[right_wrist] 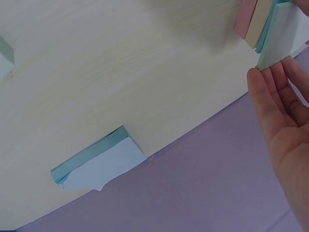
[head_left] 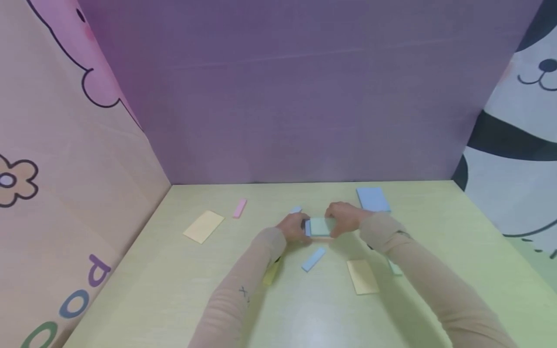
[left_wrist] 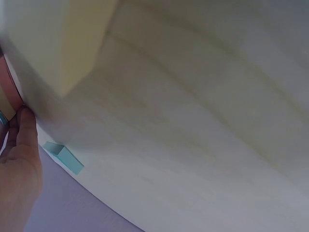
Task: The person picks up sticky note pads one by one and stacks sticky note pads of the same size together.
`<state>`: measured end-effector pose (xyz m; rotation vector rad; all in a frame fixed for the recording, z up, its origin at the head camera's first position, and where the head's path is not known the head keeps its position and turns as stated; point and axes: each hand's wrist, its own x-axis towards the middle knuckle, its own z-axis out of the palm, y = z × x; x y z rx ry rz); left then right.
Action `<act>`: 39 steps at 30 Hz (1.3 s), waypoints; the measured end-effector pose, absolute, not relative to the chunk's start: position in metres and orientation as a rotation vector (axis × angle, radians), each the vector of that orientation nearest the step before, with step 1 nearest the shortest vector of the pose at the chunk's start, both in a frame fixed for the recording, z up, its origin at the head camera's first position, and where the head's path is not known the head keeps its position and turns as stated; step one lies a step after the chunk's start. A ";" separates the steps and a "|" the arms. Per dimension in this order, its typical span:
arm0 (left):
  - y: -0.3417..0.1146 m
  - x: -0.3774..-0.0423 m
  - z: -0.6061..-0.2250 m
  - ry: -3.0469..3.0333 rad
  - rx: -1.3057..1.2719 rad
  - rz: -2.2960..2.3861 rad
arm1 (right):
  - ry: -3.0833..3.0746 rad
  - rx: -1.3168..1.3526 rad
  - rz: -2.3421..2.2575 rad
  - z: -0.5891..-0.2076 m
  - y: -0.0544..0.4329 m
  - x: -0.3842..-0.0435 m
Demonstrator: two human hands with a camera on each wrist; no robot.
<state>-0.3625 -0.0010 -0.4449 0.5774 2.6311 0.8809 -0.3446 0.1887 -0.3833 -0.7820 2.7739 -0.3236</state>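
Gripping opposite ends of a layered stack of coloured paper pads (head_left: 320, 227) on the far half of the pale wood-look table (head_left: 317, 319), the left hand (head_left: 292, 228) and right hand (head_left: 345, 218) face each other, probably to keep the edges lined up. The right hand pinches the thin, pale green rectangular pad (right_wrist: 280, 36) on top, while the left hand's fingers curl about the other end, seemingly as a brace. The head view shows mainly that top pad with a blue margin at its left; the right wrist view reveals blue, yellow and pink layers beneath. The left wrist view shows clearly a small turquoise strip-shaped pad (left_wrist: 67, 157), partly hidden behind the left hand from above.
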 end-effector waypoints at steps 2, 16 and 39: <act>-0.001 -0.361 -0.444 2.638 0.595 0.876 | 2.767 -0.782 -0.324 -0.385 0.188 -0.346; 0.001 -0.359 -0.444 2.652 0.600 0.880 | 2.768 -0.800 -0.322 -0.390 0.183 -0.350; -0.001 -0.364 -0.445 2.650 0.567 0.851 | 2.736 -0.752 -0.325 -0.392 0.176 -0.353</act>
